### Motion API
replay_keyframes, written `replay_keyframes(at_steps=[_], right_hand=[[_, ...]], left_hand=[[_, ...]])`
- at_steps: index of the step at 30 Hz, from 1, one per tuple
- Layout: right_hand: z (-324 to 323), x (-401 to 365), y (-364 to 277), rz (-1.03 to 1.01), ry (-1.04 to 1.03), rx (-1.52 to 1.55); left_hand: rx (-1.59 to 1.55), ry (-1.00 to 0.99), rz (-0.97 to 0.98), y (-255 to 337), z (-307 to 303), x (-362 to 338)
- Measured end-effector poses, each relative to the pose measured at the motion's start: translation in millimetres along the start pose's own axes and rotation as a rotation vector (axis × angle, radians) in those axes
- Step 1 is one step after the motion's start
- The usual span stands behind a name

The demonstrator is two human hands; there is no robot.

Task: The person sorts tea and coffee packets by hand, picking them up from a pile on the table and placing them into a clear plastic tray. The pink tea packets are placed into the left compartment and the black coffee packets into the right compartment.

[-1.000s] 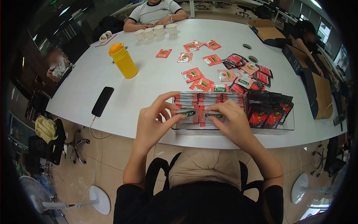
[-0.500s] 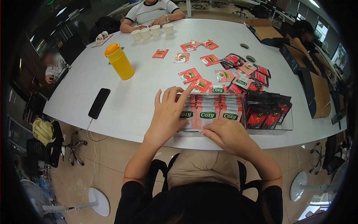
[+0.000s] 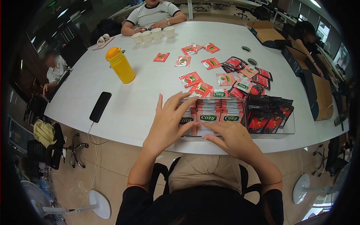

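Head camera is showing me a clear box (image 3: 288, 129) sitting close to the near edge of a white table (image 3: 146, 97), with pink Cozy packets (image 3: 207, 117) filling its left part and black-and-red packets (image 3: 273, 120) its right. The left hand (image 3: 167, 125) is spreading its fingers over the box's left end. The right hand (image 3: 235, 139) is reaching over the front edge, index finger and thumb standing apart; I cannot tell whether its other fingers are pressing anything. Loose packets (image 3: 190, 79) are lying beyond the far wall. Open tabletop is stretching leftward to a black phone (image 3: 100, 107).
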State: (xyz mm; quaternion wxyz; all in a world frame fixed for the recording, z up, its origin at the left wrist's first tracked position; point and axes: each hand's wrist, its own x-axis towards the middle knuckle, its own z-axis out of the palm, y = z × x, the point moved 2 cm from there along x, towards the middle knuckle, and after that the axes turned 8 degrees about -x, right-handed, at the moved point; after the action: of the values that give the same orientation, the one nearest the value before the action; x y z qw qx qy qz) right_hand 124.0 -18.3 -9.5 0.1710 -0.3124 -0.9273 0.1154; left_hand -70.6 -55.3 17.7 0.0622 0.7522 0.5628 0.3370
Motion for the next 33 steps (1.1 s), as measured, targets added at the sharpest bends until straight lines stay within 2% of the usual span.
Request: replay_keyframes(at_steps=[3, 4, 8, 11, 14, 15, 17, 21, 27, 33], right_hand=[[0, 0, 2, -0.002, -0.011, 0.013], [1, -1, 3, -0.008, -0.017, 0.012], [2, -4, 5, -0.071, 0.143, 0.041], [-16, -6, -2, -0.036, 0.238, 0.087], [-52, -14, -9, -0.089, 0.514, 0.076], [-73, -21, -14, -0.078, 0.569, 0.074], [-107, -36, -22, -0.154, 0.811, -0.001], [-144, -73, -32, -0.282, 1.086, 0.008], [-184, -84, -55, -0.675, 1.261, 0.096], [-199, -87, -66, -0.810, 1.349, 0.123]], left_hand=[[-0.352, 0.116, 0.209, 12, -7, -2], [-0.583, 0.143, 0.227, 23, -9, -5], [-1.450, 0.065, 0.612, 65, -5, -17], [-1.819, -0.130, 0.727, 100, -5, -18], [-1.980, -0.193, 0.897, 127, -8, -7], [-2.065, -0.109, 0.905, 135, 0, -11], [-2.215, 0.074, 0.929, 149, 16, -19], [-2.274, 0.080, 0.958, 158, 12, -19], [-2.336, 0.131, 0.920, 166, 15, -28], [-2.256, -0.189, 0.987, 156, 7, -23]])
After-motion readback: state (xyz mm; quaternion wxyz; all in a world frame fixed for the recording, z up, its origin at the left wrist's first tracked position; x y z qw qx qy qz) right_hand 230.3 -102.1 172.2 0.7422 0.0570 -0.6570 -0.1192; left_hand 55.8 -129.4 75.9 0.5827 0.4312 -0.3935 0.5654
